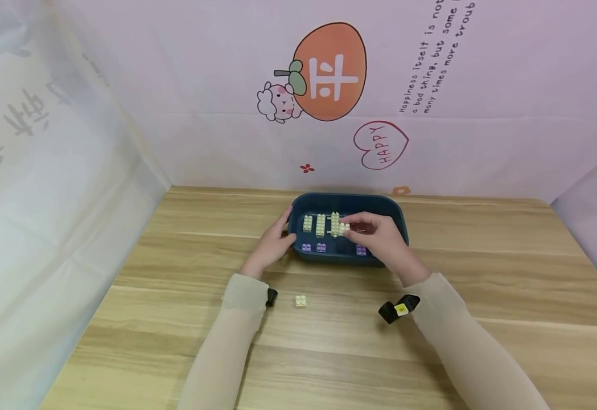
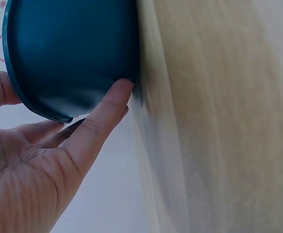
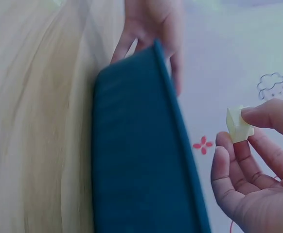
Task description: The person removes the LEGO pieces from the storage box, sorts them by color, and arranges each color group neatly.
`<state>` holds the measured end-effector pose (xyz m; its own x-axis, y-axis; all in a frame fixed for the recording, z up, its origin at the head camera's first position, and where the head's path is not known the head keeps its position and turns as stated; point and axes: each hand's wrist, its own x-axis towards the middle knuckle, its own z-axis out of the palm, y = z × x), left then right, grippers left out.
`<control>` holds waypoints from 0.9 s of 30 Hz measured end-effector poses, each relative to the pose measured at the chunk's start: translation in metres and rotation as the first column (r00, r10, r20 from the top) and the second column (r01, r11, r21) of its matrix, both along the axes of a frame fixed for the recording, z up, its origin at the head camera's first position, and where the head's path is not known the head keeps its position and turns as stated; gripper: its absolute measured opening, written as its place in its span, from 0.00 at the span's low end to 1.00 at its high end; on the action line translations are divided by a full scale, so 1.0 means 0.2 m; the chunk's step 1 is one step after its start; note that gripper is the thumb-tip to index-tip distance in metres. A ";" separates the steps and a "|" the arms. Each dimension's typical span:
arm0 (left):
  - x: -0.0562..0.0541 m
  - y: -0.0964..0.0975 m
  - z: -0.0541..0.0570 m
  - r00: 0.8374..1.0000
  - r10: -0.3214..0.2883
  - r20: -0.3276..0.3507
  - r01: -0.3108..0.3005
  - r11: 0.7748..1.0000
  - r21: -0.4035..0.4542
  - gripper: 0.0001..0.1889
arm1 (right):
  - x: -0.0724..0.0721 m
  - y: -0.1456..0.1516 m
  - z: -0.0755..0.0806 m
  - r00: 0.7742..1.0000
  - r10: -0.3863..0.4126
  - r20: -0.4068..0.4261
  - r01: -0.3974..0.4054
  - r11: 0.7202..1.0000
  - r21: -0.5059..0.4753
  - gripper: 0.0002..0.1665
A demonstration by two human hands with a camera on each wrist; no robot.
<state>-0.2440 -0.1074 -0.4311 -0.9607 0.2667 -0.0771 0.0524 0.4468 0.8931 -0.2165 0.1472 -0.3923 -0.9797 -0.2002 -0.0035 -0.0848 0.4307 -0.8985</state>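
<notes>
In the head view, my left hand point(image 1: 272, 247) rests against the left end of a dark blue bin point(image 1: 329, 259), its fingers spread rather straight along the outer wall and rim. The left wrist view shows one fingertip touching the bin's wall point(image 2: 73, 53) low near the table. My right hand point(image 1: 380, 233) pinches a small cream toy brick point(image 3: 238, 125) between thumb and fingers, above the bin's rim in the right wrist view. Just left of it in the head view stands a studded cream piece point(image 1: 335, 224) with thin side pegs. Two other cream bricks, one long point(image 1: 320, 225) and one shorter point(image 1: 307, 223), lie inside the bin.
Small purple bricks point(image 1: 321, 247) lie along the bin's near inner side. One cream brick point(image 1: 300, 301) sits on the wooden table point(image 1: 298, 353) in front of the bin. A printed cloth point(image 1: 226, 148) hangs close behind the bin.
</notes>
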 end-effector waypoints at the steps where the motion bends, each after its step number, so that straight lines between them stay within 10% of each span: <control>1: 0.00 0.00 0.00 1.000 -0.002 -0.003 0.002 1.000 0.000 0.37 | 0.01 0.00 0.01 1.000 0.000 0.002 0.000 1.000 -0.013 0.21; 11: -0.02 0.01 -0.01 1.000 -0.006 -0.006 0.006 1.000 -0.007 0.37 | 0.17 -0.06 0.02 0.999 0.033 0.025 -0.028 0.983 -0.179 0.18; 27: 0.01 0.01 0.00 1.000 -0.017 -0.007 0.017 1.000 -0.014 0.37 | 0.35 -0.12 -0.14 0.992 0.118 0.034 -0.110 0.979 -0.171 0.14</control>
<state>-0.2425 -0.1060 -0.4313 -0.9566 0.2819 -0.0739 0.0666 0.4582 0.8863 -0.1468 0.1227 -0.4198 -0.9501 -0.3119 -0.0029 -0.0834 0.2629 -0.9612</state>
